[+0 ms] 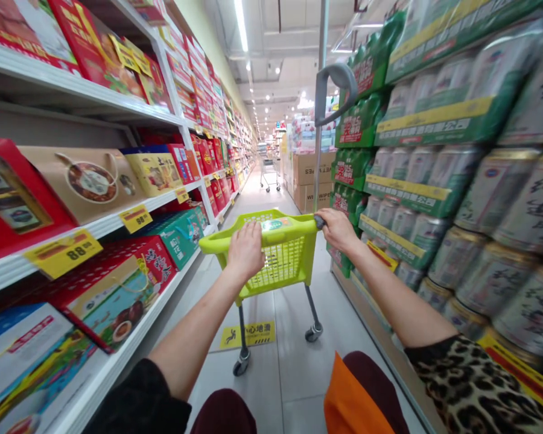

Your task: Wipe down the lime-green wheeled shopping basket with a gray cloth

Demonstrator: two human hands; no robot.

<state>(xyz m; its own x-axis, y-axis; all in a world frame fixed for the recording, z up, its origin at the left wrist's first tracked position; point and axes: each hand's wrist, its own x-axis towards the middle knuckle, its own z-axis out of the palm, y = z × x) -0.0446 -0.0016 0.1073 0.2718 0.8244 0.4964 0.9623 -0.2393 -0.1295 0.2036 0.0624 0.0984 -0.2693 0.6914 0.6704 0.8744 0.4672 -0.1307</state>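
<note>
The person's left hand (247,253) lay palm-down over the near rim of a lime-green shopping cart (276,265). Its fingers (248,232) were pressed together and curled forward across the rim, with the wrist nearly straight. The forearm reached in from the lower left, out of a black sleeve (136,398). The right hand (337,229) held the cart's right corner at a dark grip (319,222), its fingers (328,218) bunched closely around it, though how far they wrapped could not be told. That arm came in from the lower right, out of a leopard-print sleeve (470,386).

The cart stood on grey floor tiles (280,374) in the aisle, its left castor (241,364) just beside a yellow floor sticker (247,333). To the left, red gift boxes (113,295) lined a white shelf (95,228), with a yellow price tag (63,253) on its front edge. To the right rose stacks of green-wrapped cans (493,283). A second cart (269,172) stood well apart, far down the aisle.
</note>
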